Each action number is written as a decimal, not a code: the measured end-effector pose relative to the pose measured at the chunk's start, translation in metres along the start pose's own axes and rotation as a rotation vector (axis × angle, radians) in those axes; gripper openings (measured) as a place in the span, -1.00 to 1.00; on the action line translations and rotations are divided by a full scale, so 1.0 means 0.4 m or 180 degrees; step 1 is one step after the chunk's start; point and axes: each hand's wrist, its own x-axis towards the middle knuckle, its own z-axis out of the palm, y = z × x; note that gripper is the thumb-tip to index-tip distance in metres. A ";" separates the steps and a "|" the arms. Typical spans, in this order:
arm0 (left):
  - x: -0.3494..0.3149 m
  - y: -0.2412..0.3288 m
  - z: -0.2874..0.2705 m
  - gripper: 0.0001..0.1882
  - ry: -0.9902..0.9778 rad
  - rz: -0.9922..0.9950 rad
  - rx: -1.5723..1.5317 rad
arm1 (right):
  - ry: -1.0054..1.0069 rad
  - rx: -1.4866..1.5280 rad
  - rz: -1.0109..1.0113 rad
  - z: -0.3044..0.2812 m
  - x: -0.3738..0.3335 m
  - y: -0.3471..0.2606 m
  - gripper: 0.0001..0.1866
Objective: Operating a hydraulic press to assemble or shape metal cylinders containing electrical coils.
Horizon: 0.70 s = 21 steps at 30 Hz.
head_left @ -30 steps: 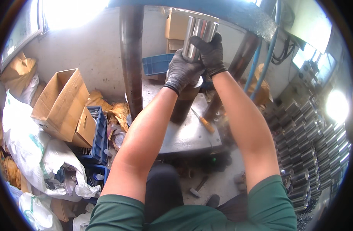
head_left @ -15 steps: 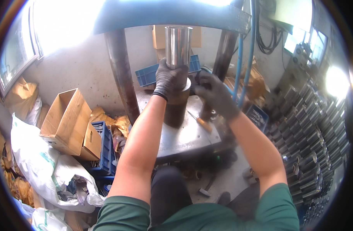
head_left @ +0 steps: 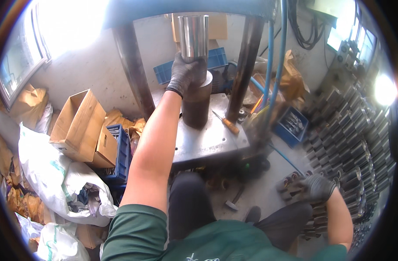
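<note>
My gloved left hand (head_left: 188, 73) is closed around the lower part of a shiny, open-topped metal cylinder sleeve (head_left: 194, 37), holding it upright. Below and slightly right of it, a thick dark round block (head_left: 196, 106) with a pale top rim stands on the metal press table (head_left: 190, 145). Whether the sleeve touches the block is hidden by the hand. At lower right, my gloved right hand (head_left: 318, 188) is beside the stacked metal sleeves (head_left: 342, 148); motion blurs its fingers. A screwdriver-like tool (head_left: 229, 126) with an orange-brown handle lies on the table.
Dark press columns (head_left: 136, 69) flank the table under a blue beam (head_left: 190, 8). Blue pipes (head_left: 275, 65) run down on the right, near a blue bin (head_left: 291, 126). A hammer (head_left: 234, 201) lies on the floor. Cardboard boxes (head_left: 79, 126) and white sacks (head_left: 44, 169) crowd the left.
My right hand has left the area beside the block and swung down and right to the stacked sleeves. My left hand keeps its grip on the sleeve, which appears slightly higher in view.
</note>
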 end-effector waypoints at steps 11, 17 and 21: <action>-0.027 0.013 0.022 -0.26 0.0058 -0.0068 -0.0333 | 0.0698 -0.0268 0.0720 0.182 -0.007 0.009 -0.77; 0.005 -0.028 0.008 -0.07 0.0096 -0.0006 -0.0009 | 0.1133 0.0240 0.0473 0.088 -0.007 0.004 -0.81; 0.012 -0.029 0.008 -0.12 0.0142 -0.0045 0.0167 | 0.0824 0.0470 0.0542 0.079 -0.006 0.001 -0.77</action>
